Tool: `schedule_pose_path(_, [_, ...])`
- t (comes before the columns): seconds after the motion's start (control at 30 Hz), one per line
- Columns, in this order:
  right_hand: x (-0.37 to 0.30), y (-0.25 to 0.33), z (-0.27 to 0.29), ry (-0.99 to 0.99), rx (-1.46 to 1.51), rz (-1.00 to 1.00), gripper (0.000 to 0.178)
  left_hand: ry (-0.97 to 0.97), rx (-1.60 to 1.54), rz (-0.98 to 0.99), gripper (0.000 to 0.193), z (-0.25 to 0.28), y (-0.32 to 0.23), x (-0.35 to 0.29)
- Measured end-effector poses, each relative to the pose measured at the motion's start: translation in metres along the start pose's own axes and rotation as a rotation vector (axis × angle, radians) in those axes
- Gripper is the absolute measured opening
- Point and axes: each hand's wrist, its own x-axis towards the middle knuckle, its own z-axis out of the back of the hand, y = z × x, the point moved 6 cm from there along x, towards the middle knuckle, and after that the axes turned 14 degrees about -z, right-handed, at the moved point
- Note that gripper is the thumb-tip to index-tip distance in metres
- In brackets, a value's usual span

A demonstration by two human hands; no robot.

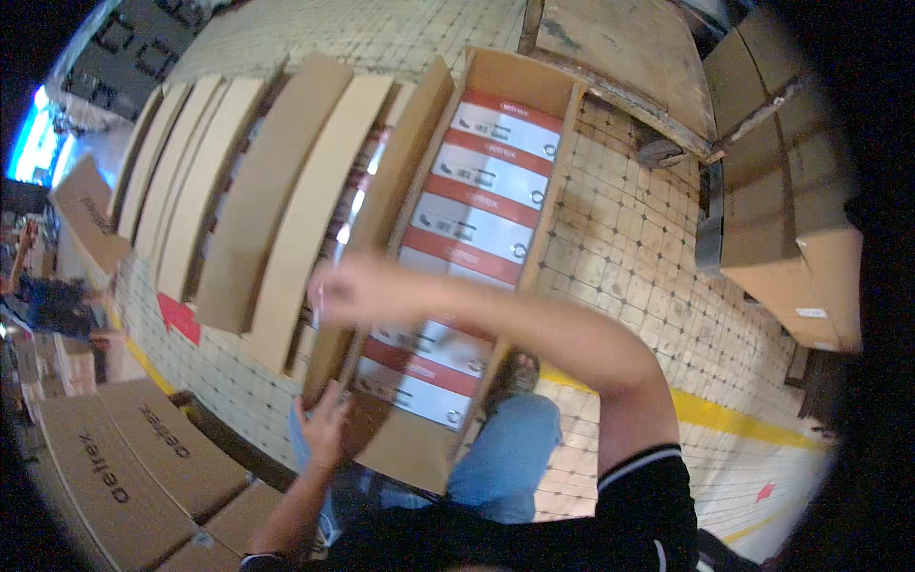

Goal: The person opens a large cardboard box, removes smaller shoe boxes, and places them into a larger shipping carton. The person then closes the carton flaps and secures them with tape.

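Note:
In front of me stands a long open cardboard carton (405, 440) with a row of several white and red shoe boxes (469, 221) inside. At its near left corner, my left hand (326, 424) touches the cardboard with its fingers spread. My right hand (357, 291) reaches across the carton and hangs over its raised left flap (400, 176). Motion blurs this hand, so its fingers and anything in them cannot be made out. My right forearm hides part of the middle boxes.
More long cartons with raised flaps (272, 200) stand side by side to the left. Closed brown cartons (143, 458) are at the lower left. A wooden cart (620, 57) and stacked cartons (782, 191) stand right. Another person (62, 300) is at far left. Yellow floor tape (724, 417) crosses the tiles.

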Motion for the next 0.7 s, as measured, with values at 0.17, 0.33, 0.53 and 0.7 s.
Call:
schedule_pose_path(0.17, [-0.054,0.04,-0.067,-0.011,-0.359,0.008,0.031,-0.479,-0.679,0.124,0.046,0.028,0.037,0.001])
schedule_pose_path(0.33, [-0.026,0.057,-0.122,-0.309,-0.622,-0.024,0.026,-0.162,-0.415,0.121,0.047,0.001,0.149,0.032])
schedule_pose_path(0.53, [0.041,0.084,-0.252,-0.337,-0.681,-0.247,0.037,0.13,-0.368,-0.152,0.08,-0.054,0.216,-0.025])
schedule_pose_path(0.7, [0.072,0.075,-0.324,-0.91,-0.753,-0.542,0.053,0.103,-0.253,-0.305,0.086,-0.079,0.229,-0.063])
